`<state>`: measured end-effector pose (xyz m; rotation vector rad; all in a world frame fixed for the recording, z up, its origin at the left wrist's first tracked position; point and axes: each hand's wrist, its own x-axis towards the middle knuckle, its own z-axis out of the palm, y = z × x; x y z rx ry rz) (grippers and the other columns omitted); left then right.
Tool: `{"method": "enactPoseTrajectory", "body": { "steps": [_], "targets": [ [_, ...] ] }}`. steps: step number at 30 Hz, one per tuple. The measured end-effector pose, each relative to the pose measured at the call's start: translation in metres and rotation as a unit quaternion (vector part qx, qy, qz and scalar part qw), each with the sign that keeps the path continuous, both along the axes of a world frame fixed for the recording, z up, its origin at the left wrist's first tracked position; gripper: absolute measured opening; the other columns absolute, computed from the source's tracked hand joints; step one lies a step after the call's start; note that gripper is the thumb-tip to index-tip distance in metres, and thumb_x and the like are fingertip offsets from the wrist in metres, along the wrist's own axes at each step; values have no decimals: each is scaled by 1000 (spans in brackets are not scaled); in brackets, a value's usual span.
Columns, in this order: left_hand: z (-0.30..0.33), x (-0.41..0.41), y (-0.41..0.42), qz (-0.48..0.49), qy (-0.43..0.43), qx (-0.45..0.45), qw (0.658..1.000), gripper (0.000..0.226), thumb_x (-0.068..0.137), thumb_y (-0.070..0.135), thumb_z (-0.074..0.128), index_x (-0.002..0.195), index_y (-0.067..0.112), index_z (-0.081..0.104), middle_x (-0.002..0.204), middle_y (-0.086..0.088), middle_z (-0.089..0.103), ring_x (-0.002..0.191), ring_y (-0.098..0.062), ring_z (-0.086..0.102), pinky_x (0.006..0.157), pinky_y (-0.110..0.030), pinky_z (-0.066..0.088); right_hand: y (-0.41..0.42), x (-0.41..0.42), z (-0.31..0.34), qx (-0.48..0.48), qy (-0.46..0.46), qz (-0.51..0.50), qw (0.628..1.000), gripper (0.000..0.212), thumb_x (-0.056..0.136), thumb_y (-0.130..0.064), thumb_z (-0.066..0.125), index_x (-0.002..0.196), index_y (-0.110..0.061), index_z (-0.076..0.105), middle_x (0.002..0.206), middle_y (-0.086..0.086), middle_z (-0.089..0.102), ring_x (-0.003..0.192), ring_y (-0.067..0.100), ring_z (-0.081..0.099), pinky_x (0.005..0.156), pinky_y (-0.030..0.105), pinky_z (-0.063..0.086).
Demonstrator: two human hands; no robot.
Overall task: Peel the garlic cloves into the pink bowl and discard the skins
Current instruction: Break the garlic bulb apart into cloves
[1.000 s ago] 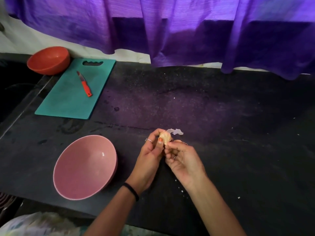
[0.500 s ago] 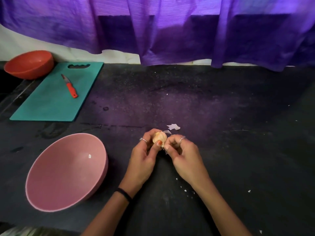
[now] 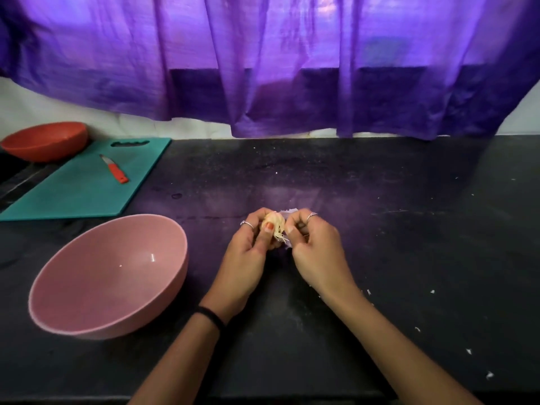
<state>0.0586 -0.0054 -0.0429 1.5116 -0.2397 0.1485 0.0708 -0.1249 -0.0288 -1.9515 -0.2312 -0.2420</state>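
A pale garlic bulb (image 3: 274, 222) with stringy roots sits between my two hands over the dark counter. My left hand (image 3: 248, 252) grips it, thumb pressed on its front. My right hand (image 3: 314, 248) has its fingers curled against the bulb's right side, pinching at the papery skin. A scrap of white skin (image 3: 287, 211) peeks out on the counter just behind the hands. The pink bowl (image 3: 108, 273) stands empty to the left of my left hand.
A teal cutting board (image 3: 84, 182) at the back left carries a small orange-handled knife (image 3: 115, 170). An orange bowl (image 3: 43, 140) sits behind the board. A purple curtain (image 3: 277, 62) hangs along the counter's back. Small white skin flecks dot the counter at right.
My hands have drawn closer around the garlic, and the loose skin scrap is now mostly hidden behind them. The camera has shifted, so the bowl and board appear further left.
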Motion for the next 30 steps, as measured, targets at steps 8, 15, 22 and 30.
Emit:
{"method": "enactPoseTrajectory", "body": {
  "steps": [8,15,22,30],
  "targets": [
    [0,0,1,-6,3,-32,999,20,101,10,39,111,9,56,105,-7,65,92,-12,59,83,-21,50,7,-3,-6,-7,-51,-40,998,19,94,-1,51,82,-16,56,92,0,64,84,11,60,72,17,48],
    [0,-1,3,-5,2,-86,996,18,101,8,40,109,9,56,111,-6,65,99,-11,60,80,-17,48,0,-8,-9,-38,-60,46,996,12,97,-11,50,89,-13,58,89,-3,64,83,6,59,73,16,46],
    [0,-3,7,2,31,-105,994,24,99,6,44,121,8,53,117,-7,67,113,-19,62,96,-27,48,3,-8,-11,-82,-94,34,992,7,95,-14,54,88,-16,56,83,-8,58,73,8,55,67,18,44],
    [0,-5,5,-1,28,-98,995,15,94,7,54,106,2,60,95,-6,71,91,-13,66,81,-21,52,8,-12,-6,-210,-131,-10,969,12,94,-25,48,88,-16,45,73,-5,53,74,20,49,61,34,39]
  ]
}}
